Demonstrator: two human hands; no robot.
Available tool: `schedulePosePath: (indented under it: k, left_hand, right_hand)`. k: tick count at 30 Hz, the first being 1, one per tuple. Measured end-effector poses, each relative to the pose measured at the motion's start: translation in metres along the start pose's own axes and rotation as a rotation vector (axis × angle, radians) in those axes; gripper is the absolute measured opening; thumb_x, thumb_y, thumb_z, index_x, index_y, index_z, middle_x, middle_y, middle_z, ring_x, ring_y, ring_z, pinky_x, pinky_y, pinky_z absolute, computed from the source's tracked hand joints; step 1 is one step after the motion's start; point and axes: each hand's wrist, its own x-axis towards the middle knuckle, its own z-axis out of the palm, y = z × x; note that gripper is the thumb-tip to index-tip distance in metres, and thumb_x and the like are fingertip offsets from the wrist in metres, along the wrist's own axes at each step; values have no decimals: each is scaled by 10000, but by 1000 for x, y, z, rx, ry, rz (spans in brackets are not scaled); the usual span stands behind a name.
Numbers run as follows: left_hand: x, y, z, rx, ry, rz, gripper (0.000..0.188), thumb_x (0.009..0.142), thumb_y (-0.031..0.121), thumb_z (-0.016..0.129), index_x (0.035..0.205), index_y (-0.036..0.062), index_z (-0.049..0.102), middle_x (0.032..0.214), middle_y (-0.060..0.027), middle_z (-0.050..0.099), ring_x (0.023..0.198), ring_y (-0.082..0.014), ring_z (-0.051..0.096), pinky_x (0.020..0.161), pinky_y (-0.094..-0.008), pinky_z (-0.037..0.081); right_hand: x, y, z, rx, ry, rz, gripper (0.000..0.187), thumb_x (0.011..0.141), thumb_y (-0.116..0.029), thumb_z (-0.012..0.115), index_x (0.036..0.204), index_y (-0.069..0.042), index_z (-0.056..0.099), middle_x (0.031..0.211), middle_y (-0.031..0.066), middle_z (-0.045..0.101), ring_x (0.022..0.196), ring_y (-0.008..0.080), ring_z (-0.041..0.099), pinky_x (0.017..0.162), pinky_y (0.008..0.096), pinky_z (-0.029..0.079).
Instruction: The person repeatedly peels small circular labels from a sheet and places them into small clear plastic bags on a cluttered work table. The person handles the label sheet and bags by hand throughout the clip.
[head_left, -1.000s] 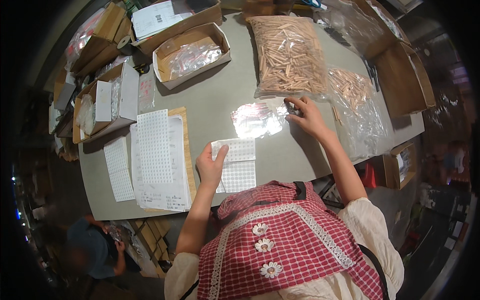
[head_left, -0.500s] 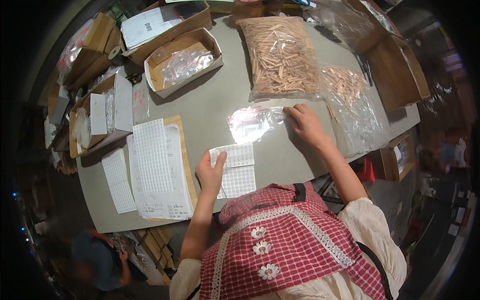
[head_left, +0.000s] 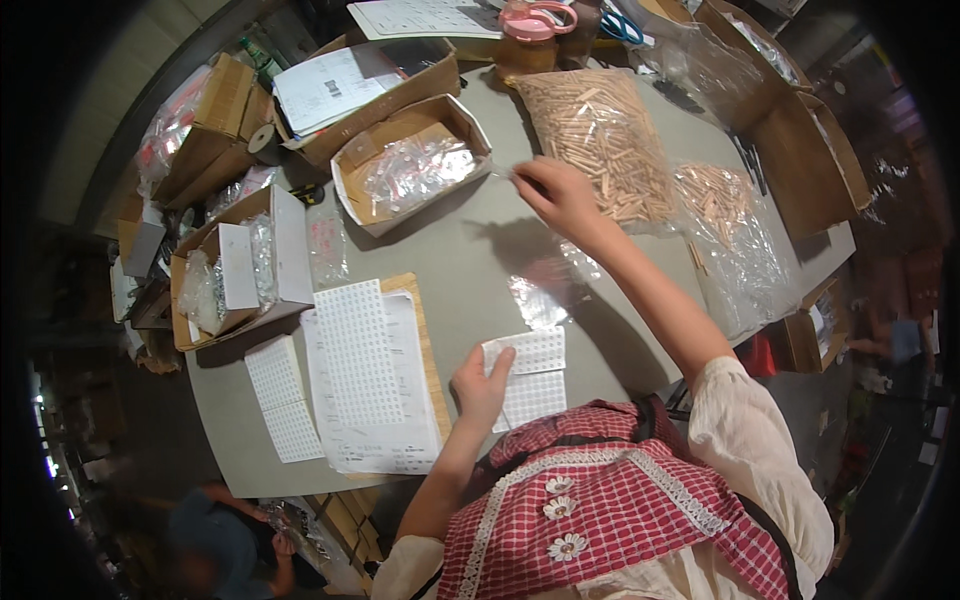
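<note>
My left hand (head_left: 482, 385) holds the left edge of a folded sheet of small round labels (head_left: 531, 390), its thumb lying on top. Out over the table, my right hand (head_left: 560, 197) pinches what looks like a small clear plastic bag (head_left: 503, 172), mostly hidden by the fingers. Beside that hand stands an open white-edged cardboard box (head_left: 370, 218) with several clear zip bags (head_left: 420, 170) inside. More flat clear zip bags (head_left: 545, 295) lie on the table between my hands, partly in the right arm's shadow.
A large clear bag of wooden dowels (head_left: 605, 140) lies beyond my right forearm, with a smaller open bag of dowels (head_left: 718, 200) beside it. Printed sheets (head_left: 365, 440) rest on a board at left. A pink-lidded jar (head_left: 530, 35) and blue-handled scissors (head_left: 622, 28) are at the back.
My right hand has moved from the pile of zip bags forward and left to the edge of the white-edged box. My left hand stays on the label sheet. The view has shifted.
</note>
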Motion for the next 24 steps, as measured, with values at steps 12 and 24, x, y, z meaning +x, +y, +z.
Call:
schedulePosePath:
  k: [12, 24]
  left_hand:
    - [-1, -4, -6, -149, -80, -47, 253, 962, 128, 737, 1155, -33, 706, 1020, -84, 758, 919, -120, 665, 843, -292, 528]
    - [3, -9, 14, -295, -102, -63, 250, 1022, 120, 649, 1165, -85, 630, 1093, -151, 695, 962, -215, 657, 899, -369, 544]
  right_hand:
    - [21, 32, -31, -156, -521, -95, 443, 800, -175, 732, 1230, -84, 686, 1282, 152, 615, 1218, 349, 564, 1047, 462, 467]
    - [-88, 68, -45, -248, -124, -283, 204, 768, -212, 684, 888, -73, 596, 910, 104, 614, 868, 334, 603, 768, 492, 469]
